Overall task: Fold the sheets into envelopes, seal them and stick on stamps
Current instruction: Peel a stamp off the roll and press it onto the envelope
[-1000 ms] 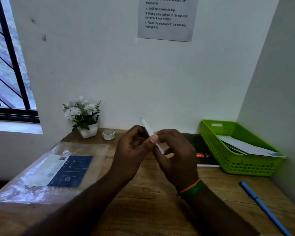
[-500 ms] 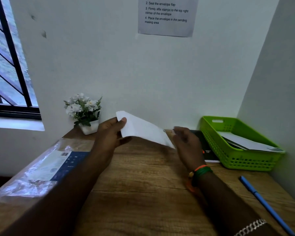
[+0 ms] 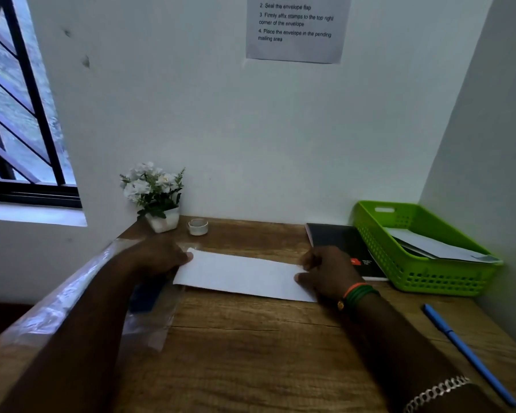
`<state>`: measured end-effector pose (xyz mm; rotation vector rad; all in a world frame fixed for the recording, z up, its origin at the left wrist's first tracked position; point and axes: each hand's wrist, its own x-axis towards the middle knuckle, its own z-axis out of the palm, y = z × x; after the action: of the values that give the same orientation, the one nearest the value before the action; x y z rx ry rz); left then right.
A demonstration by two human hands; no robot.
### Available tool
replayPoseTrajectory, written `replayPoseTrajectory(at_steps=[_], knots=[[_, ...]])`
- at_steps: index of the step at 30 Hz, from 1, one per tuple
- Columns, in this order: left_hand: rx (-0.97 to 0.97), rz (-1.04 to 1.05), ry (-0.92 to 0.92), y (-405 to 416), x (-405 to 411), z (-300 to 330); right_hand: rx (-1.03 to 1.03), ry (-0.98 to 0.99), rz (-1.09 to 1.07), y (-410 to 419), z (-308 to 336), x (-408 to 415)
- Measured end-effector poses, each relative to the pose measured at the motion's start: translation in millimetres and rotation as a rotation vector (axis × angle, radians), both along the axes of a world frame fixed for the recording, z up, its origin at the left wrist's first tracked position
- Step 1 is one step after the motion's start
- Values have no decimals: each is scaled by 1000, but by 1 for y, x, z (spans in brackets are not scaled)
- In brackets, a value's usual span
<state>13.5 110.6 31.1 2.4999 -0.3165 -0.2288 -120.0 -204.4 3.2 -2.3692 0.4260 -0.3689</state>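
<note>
At about 9 o'clock on the desk (image 3: 251,347) lies a clear plastic packet (image 3: 72,296), and the left forearm crosses over it. The left hand (image 3: 161,257) pinches the left short edge of the white envelope (image 3: 242,274), thumb on top. The envelope lies flat on the wood near the middle of the desk, toward 12 o'clock from the person, its long axis running left to right, from 9 to 3 o'clock, and tilted slightly nearer on the right. The right hand (image 3: 328,272) grips the right short edge, fingers curled over it. Each hand holds one end, neither nearer, so I judge the next crease or seal would run along that long axis. The green basket (image 3: 370,231) sits at 2 o'clock, a blue pen (image 3: 465,353) at 4.
</note>
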Motion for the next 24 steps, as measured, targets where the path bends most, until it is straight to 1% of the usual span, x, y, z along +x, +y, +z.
replayPoseTrajectory(at_steps=[2, 4, 7, 10, 12, 14, 15, 17, 19, 20, 24], knots=[[55, -9, 58, 3, 4, -3, -81, 13, 25, 1, -1, 1], [41, 13, 93, 2, 4, -5, -81, 18, 30, 1, -1, 1], [20, 71, 89, 0, 3, -11, -101, 23, 48, 0, 0, 1], [93, 99, 58, 1, 6, -16, -117, 18, 53, 1, 0, 1], [-8, 147, -20, 1, 8, -17, -128, 11, 57, 0, 0, 1], [-119, 210, -174, -4, 12, -18, -135, -36, 50, 0, 1, 0], [-134, 238, -249, -9, 13, -17, -133, -84, 43, 0, 2, 0], [-89, 258, -384, -24, 20, -15, -147, -192, 25, 1, 5, -1], [11, 205, -478, -43, 31, -14, -188, -258, 23, 4, 8, -2], [72, 180, -494, -51, 37, -14, -212, -275, 24, 5, 10, -3], [273, 154, -454, -73, 62, -18, -283, -309, 54, 10, 11, -7]])
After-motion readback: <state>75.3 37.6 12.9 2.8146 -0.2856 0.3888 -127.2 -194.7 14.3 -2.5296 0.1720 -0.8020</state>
